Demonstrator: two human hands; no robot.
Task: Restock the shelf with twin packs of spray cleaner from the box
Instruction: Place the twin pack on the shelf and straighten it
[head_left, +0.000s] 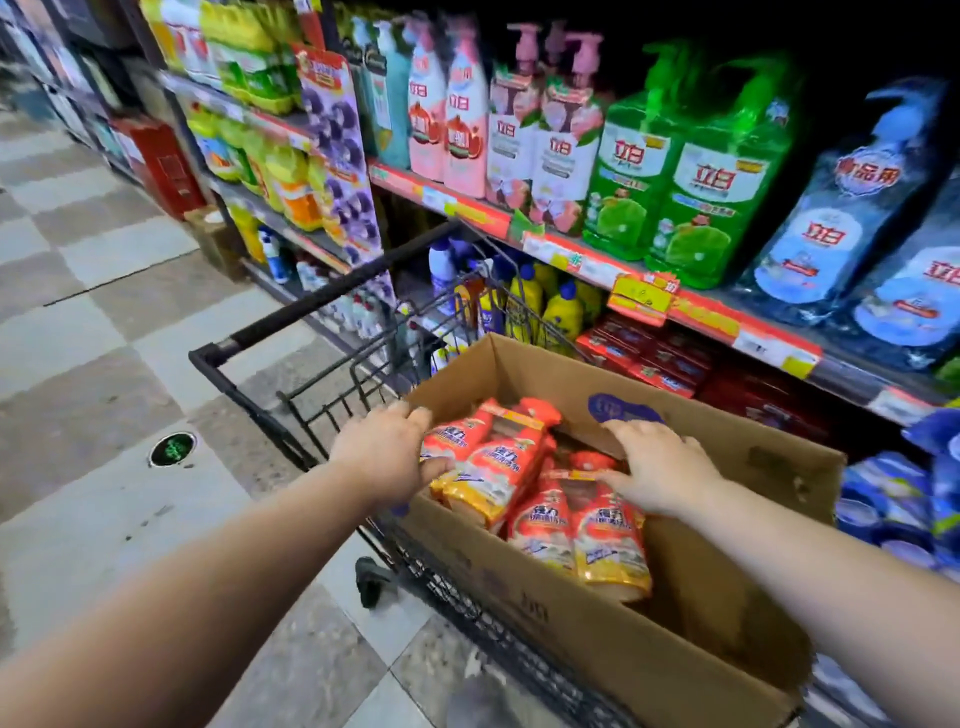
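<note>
An open cardboard box (649, 639) sits in a black wire shopping cart (291, 332). Inside lie orange-and-yellow twin packs of spray cleaner. My left hand (384, 452) grips the left twin pack (488, 462), thumb under its lower edge and fingers over its top side. My right hand (660, 467) rests on the right twin pack (587, 530), with its thumb hooked at the pack's top edge and its fingers spread toward the box's far wall. Both packs lie inside the box.
Shelves (701, 312) on the right hold green, pink and blue detergent bottles above price strips. Lower shelves carry yellow bottles (550, 306) and red boxes (649, 353). Blue packs (904, 514) stack at the far right. A checkered tile aisle runs to the left.
</note>
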